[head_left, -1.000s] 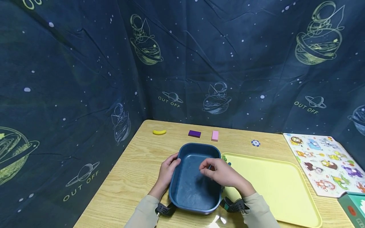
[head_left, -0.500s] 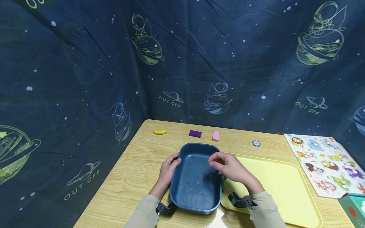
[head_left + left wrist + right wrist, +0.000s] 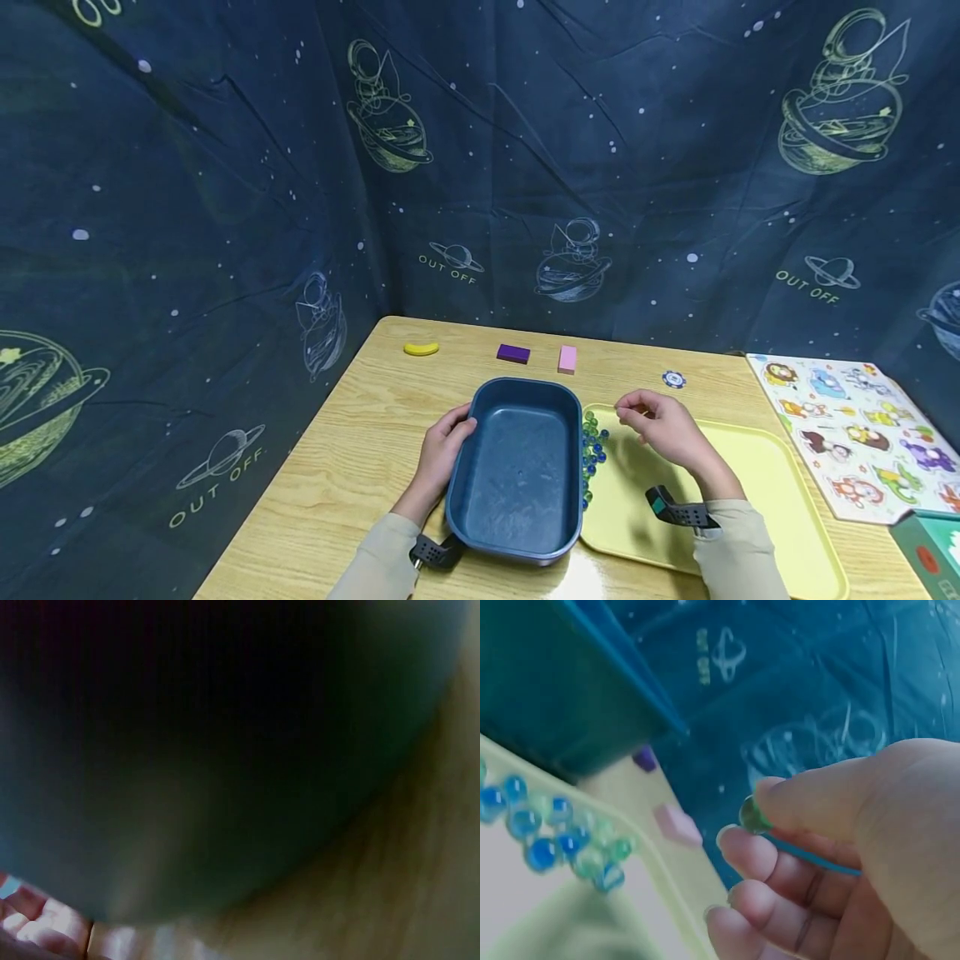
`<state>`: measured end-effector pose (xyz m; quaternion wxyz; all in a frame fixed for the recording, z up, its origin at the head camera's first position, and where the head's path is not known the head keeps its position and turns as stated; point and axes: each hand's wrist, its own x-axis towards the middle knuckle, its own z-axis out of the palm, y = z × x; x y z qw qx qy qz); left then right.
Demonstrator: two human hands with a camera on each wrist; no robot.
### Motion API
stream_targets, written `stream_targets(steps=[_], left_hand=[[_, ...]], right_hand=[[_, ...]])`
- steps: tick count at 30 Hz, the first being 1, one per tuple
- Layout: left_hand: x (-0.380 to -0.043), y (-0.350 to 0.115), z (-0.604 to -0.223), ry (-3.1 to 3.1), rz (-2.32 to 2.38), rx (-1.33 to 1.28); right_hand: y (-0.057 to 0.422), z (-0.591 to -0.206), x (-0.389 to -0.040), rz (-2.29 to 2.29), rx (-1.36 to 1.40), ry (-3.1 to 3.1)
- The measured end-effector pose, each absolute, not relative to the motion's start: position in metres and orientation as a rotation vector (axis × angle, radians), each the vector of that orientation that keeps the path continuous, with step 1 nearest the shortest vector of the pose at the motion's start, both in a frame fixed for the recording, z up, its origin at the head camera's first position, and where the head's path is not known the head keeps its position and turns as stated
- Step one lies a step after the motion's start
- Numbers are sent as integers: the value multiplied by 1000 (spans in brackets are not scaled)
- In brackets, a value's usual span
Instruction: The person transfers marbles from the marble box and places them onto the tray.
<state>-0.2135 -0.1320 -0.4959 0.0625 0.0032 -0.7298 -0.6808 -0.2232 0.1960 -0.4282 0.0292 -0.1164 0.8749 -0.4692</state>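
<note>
My left hand (image 3: 435,460) grips the left side of a deep, dark blue plastic bin (image 3: 517,475), thumb at the rim. In the left wrist view the bin's dark wall (image 3: 210,750) fills most of the picture, and part of the hand shows in the lower left corner. Raised over the left part of a yellow tray (image 3: 750,500), my right hand (image 3: 667,429) pinches a green glass marble (image 3: 751,816) between thumb and index finger. Several blue and green marbles (image 3: 593,454) lie bunched along the tray's left edge, right beside the bin.
Across the back of the table lie a yellow toy banana (image 3: 421,348), a purple block (image 3: 513,354), a pink block (image 3: 567,360) and a blue-white poker chip (image 3: 673,379). A board with cartoon animals (image 3: 858,437) and a green box (image 3: 926,542) stand at the right.
My right hand has moved right, from over the bin to over the yellow tray, uncovering the marbles along the tray's left edge. The left hand and the bin stay in place.
</note>
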Motion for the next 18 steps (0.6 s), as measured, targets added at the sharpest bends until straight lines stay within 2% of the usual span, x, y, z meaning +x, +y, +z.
stream_targets(steps=[8,18], left_hand=[[-213,-134,-492,-2211,-2086,-7],[-197,-128,-466,-2234,-2078,-28]], right_hand=[[208,-442,-227,-1344,-255,2702],[211,-463,-232,-1202,-247,2751]])
